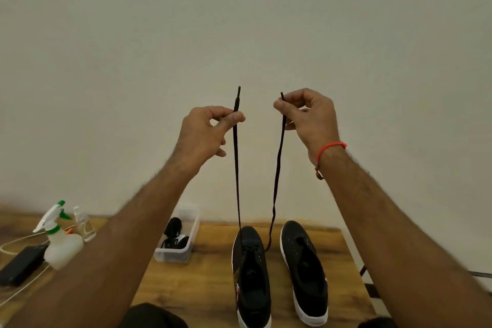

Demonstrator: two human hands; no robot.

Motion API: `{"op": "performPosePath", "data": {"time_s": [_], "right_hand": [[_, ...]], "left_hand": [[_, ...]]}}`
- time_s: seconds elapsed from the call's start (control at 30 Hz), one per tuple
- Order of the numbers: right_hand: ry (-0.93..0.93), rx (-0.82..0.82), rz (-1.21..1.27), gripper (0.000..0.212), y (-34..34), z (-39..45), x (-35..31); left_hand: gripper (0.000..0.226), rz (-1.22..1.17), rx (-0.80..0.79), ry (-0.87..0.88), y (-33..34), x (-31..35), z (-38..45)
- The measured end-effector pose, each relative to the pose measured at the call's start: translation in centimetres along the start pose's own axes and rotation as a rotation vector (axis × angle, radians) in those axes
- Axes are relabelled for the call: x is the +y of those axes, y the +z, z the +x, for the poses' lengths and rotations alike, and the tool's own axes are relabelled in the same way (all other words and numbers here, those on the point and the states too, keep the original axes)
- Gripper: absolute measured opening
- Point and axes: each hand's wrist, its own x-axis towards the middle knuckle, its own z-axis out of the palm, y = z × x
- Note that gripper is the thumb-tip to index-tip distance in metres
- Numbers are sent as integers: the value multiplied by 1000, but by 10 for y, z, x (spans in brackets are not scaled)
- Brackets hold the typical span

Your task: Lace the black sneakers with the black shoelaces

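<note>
Head cam view: left hand [206,136] and right hand [306,117] each have a pinching grip on one end of the black shoelace [236,168], held up high with both strands hanging nearly straight down to the toe-end eyelets of the left sneaker [250,274] on the desk [210,274]. Right sneaker [303,271] sits just beside it, unlaced. Ends look about level, so I'd guess crossing comes next.

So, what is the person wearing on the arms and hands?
Both forearms are bare, with no sleeves in view. The left hand wears nothing. At the wrist of the right hand there is a thin orange-red band, and a small brownish piece hangs below it. No rings or gloves show.
</note>
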Motion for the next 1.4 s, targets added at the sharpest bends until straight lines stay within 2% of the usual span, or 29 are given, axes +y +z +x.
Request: {"op": "performPosePath", "data": {"time_s": [0.13, 0.3, 0.47, 0.6, 0.77, 1.1, 1.4], "right_hand": [[6, 9, 3, 8, 0, 17, -19], [27, 30, 37, 13, 5, 30, -32], [56, 17, 63, 16, 8, 34, -34], [64, 29, 65, 8, 9, 33, -36], [65, 7, 53, 10, 6, 33, -41], [84, -64, 33, 8, 1, 40, -50], [50, -68, -24, 16, 4, 46, -55]], "left_hand": [[22, -97, 62, -8, 3, 14, 12], [18, -107, 123, 26, 2, 30, 30], [21, -84, 90, 66, 6, 38, 42], [17, -92, 116, 73, 6, 45, 48], [13, -40, 68, 100, 10, 52, 52], [20, -90, 16, 38, 21, 67, 62], [16, 22, 13, 128, 25, 73, 61]]}}
